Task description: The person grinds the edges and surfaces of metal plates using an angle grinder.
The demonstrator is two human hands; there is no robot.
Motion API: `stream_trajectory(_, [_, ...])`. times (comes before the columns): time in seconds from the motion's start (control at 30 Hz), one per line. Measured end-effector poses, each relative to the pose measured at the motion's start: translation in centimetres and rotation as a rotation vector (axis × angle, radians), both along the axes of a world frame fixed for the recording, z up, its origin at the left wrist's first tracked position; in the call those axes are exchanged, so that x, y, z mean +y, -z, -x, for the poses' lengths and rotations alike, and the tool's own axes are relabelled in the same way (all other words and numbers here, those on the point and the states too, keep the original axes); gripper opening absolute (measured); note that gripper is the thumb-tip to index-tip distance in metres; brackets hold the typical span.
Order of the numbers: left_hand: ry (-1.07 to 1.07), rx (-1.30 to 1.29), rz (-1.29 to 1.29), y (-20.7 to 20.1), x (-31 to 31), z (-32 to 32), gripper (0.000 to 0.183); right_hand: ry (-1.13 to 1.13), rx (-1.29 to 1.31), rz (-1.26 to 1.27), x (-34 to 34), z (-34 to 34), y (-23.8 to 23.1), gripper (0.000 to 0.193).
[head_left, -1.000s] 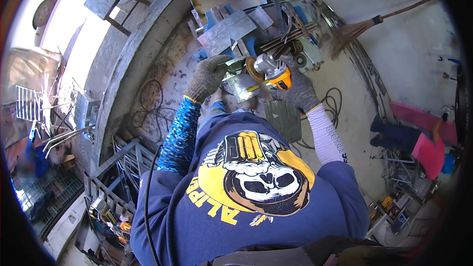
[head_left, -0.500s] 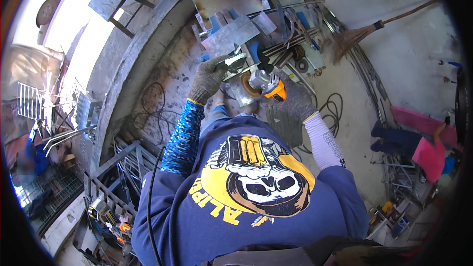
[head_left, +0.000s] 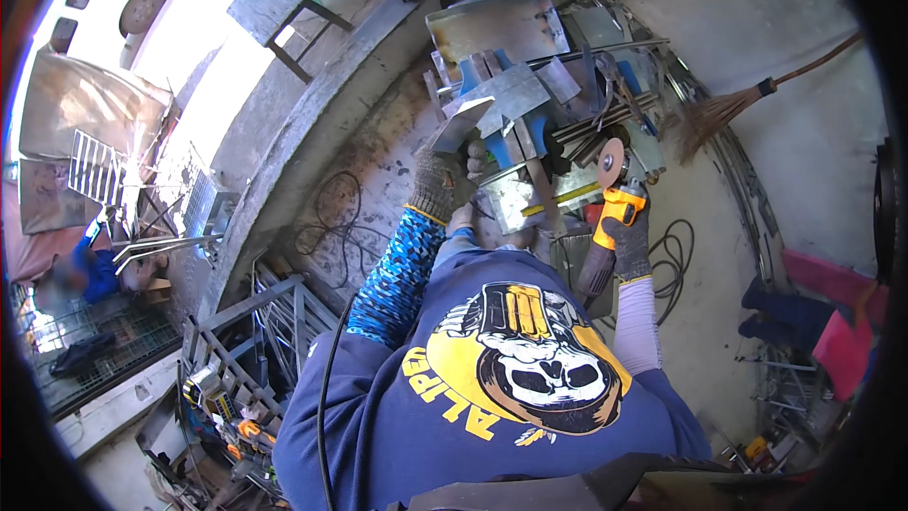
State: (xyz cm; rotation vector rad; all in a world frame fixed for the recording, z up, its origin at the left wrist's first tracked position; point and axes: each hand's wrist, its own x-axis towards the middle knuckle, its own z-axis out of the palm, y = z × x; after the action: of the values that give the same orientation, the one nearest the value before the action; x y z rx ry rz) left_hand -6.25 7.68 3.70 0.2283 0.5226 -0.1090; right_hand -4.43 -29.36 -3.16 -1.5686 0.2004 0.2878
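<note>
My right hand [head_left: 633, 241], in a dark grey work glove, is closed round a yellow and dark angle grinder [head_left: 621, 205]. The brown disc [head_left: 612, 162] points away from me, to the right of the bench vise. My left hand [head_left: 435, 184], in a grey knit glove, grips the near end of a tilted grey metal plate [head_left: 461, 125]; part of its fingers is hidden. Just beyond, another metal plate [head_left: 514, 95] lies over the blue bench vise [head_left: 535, 132]. A bright metal sheet [head_left: 508, 201] is below the vise, near my left hand.
Metal bars and scraps crowd the work surface, with a large sheet [head_left: 497, 24] at its far side. A broom [head_left: 724, 118] lies right. Cables [head_left: 345, 218] coil on the floor. A steel frame [head_left: 241, 322] stands left, and a person in pink [head_left: 842, 350] is far right.
My right hand has drawn the grinder rightward, away from the vise and my left hand, and turned it so the disc points away. My left hand now holds the plate tilted; the view has shifted.
</note>
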Motion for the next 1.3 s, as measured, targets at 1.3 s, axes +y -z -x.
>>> stream_trajectory(1.3, [0.444, 0.295, -1.591, 12.1, -1.9, -0.1, 0.038, -0.056, 0.193, -0.072, -5.5, -1.1, -1.1, 0.082])
